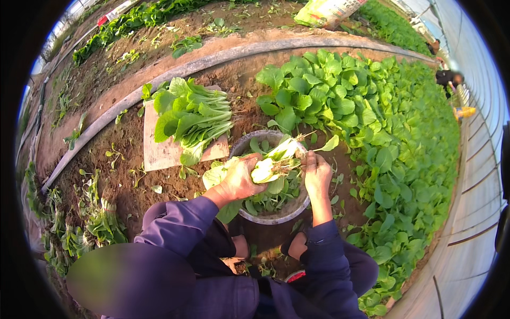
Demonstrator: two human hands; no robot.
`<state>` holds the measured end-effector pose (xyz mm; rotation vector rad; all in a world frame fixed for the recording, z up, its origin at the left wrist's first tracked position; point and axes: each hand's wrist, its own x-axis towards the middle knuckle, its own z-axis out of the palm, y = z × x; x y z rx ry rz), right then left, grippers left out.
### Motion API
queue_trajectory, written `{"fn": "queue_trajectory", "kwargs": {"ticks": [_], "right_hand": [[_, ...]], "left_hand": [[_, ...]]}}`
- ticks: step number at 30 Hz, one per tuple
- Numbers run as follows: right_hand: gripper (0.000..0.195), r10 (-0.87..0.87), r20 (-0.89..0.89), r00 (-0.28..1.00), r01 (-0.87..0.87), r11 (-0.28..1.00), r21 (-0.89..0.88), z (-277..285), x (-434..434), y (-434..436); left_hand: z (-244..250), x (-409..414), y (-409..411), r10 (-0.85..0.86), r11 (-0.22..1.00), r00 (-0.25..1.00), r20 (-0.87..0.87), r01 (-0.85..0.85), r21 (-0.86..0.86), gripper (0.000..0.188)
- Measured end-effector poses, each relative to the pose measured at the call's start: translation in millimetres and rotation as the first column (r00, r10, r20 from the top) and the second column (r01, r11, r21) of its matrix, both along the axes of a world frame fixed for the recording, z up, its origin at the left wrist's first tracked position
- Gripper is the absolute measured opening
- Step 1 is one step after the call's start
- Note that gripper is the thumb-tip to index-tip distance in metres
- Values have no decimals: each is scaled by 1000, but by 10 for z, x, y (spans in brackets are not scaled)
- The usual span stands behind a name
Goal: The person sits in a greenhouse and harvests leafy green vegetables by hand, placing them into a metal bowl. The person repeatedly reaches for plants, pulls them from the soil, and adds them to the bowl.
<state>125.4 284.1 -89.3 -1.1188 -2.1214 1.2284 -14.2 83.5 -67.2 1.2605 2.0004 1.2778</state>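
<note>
My left hand (241, 177) is closed around a bunch of leafy greens (265, 169), whose pale stems and dirty roots point to the right. Close to the root ends, my right hand (316, 171) pinches a single loose leaf (329, 144) between thumb and fingers. Both hands are above a round tub (275, 218) that holds plucked green leaves. Left of the tub, a pile of greens (195, 115) lies on a flat board (157, 153), roots towards the right.
Dense leafy plants (382, 159) grow on the right, beside the plastic greenhouse wall (454, 239). A long pale hose (215, 59) curves across the soil. Tied bundles of greens (105, 223) lie at left. A printed sack (328, 14) stands at the back; another person (448, 77) is far right.
</note>
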Motion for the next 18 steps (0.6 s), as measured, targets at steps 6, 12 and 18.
{"fn": "queue_trajectory", "kwargs": {"ticks": [6,12,18], "right_hand": [[18,128,-252,959,-27,929,368,341,-216,-590],[14,19,-315,949,56,972,228,300,-146,-556],[14,-189,-605,773,200,978,-51,337,23,-267]], "left_hand": [[-15,43,-13,-24,997,995,-93,31,74,45],[-20,22,-13,-17,999,995,-98,22,47,46],[-46,-81,-48,30,999,1000,-6,-29,14,42]]}}
